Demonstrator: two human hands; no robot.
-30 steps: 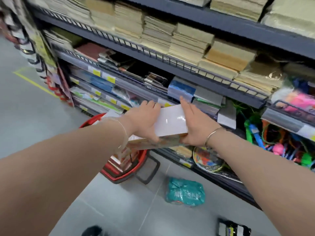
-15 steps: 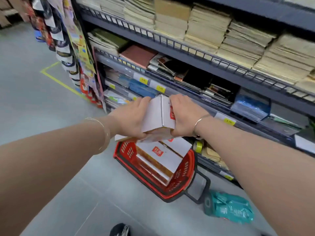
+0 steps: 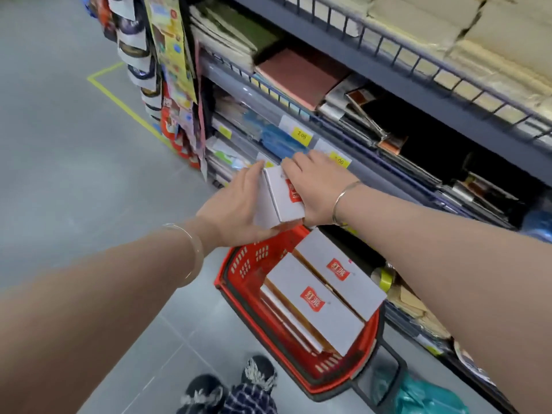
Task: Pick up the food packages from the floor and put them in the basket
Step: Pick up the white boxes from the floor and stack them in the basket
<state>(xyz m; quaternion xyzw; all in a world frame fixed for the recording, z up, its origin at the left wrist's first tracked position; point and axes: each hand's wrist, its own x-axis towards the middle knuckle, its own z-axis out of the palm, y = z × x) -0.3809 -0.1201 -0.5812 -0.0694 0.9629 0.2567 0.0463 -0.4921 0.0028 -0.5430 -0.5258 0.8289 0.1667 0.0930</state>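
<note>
I hold a white food box (image 3: pixel 280 198) with a red logo between both hands, tilted on edge above the far end of the red basket (image 3: pixel 239 264). My left hand (image 3: pixel 236 210) grips its left side and underside. My right hand (image 3: pixel 313 186) presses on its right face. Two more white boxes with red logos (image 3: pixel 313 306) lie stacked side by side inside the basket on the floor. A teal food package (image 3: pixel 424 398) lies on the floor just right of the basket's black handle (image 3: pixel 385 380).
A tall shelf unit (image 3: pixel 388 94) full of paper goods and notebooks runs along the right, close behind the basket. Hanging packets (image 3: pixel 167 70) cover its end panel. My feet (image 3: pixel 230 386) stand just before the basket. Grey floor with a yellow line (image 3: pixel 119 100) spreads to the left.
My view has swung left and down, so the basket now sits below my hands. The held box has turned from flat to standing on edge and has come lower over the basket.
</note>
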